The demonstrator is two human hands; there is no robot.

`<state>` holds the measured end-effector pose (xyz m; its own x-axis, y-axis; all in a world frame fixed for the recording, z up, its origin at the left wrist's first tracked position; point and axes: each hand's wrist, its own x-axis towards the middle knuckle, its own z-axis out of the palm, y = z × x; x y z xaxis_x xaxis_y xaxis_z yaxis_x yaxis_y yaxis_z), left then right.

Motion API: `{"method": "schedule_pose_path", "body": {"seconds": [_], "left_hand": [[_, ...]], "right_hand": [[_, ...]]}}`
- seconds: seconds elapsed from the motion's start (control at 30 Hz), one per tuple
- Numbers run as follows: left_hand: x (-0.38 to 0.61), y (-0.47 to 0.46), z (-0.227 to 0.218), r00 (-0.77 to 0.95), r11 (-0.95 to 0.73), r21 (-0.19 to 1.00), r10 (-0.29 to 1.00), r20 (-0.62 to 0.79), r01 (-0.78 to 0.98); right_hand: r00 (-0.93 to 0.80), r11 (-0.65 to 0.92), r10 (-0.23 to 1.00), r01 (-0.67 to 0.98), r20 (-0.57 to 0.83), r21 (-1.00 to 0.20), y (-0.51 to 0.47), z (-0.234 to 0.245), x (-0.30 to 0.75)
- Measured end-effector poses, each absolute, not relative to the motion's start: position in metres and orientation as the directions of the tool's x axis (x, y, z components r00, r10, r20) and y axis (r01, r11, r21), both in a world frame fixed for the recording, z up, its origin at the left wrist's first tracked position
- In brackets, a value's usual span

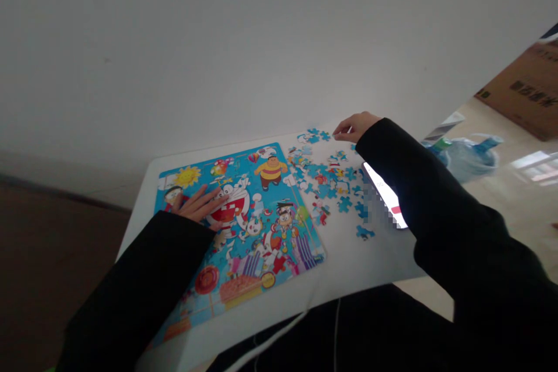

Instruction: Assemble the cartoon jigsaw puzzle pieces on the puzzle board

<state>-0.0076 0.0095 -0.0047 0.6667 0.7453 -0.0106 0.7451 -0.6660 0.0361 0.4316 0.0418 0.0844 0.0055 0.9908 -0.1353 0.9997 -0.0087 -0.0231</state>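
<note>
puzzle board (pixel 238 177) lay on the table (pixel 375 267), under the spread, unclenched fingers of the left hand (pixel 197 204). the right hand (pixel 358 126) had its fingers bent together near the far edge; i could not tell if they pinched anything. loose pieces (pixel 344 204) were scattered right of the board, and a lit phone (pixel 385 193) lay beyond, partly behind the sleeve (pixel 414 171).

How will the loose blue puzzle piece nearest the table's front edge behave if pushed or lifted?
The puzzle piece looks thin, so it is probably light and awkward to get under. Lying flat on the tabletop, it would likely slide rather than roll. Its knobbed outline may offer something to pinch.
</note>
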Motion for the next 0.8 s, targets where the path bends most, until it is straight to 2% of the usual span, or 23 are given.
{"method": "schedule_pose_path", "body": {"seconds": [0.2,0.37,0.5,0.8], "left_hand": [[-0.008,0.010,-0.003,0.663,-0.663,0.023,0.747,-0.044,0.748],[-0.007,0.011,-0.002,0.652,-0.653,0.016,0.754,-0.078,0.757],[-0.007,0.010,-0.004,0.650,-0.650,0.027,0.758,-0.051,0.760],[-0.007,0.010,-0.008,0.652,-0.652,0.039,0.758,0.002,0.757]], "right_hand": [[0.096,-0.095,0.991,0.995,-0.093,0.010,0.045,0.080,0.469],[0.146,-0.150,0.981,0.989,-0.129,-0.019,0.054,0.054,0.483],[0.217,-0.224,0.969,0.974,-0.117,-0.045,0.062,0.038,0.479],[0.356,-0.360,0.924,0.933,-0.141,-0.001,0.077,0.034,0.459]]}}
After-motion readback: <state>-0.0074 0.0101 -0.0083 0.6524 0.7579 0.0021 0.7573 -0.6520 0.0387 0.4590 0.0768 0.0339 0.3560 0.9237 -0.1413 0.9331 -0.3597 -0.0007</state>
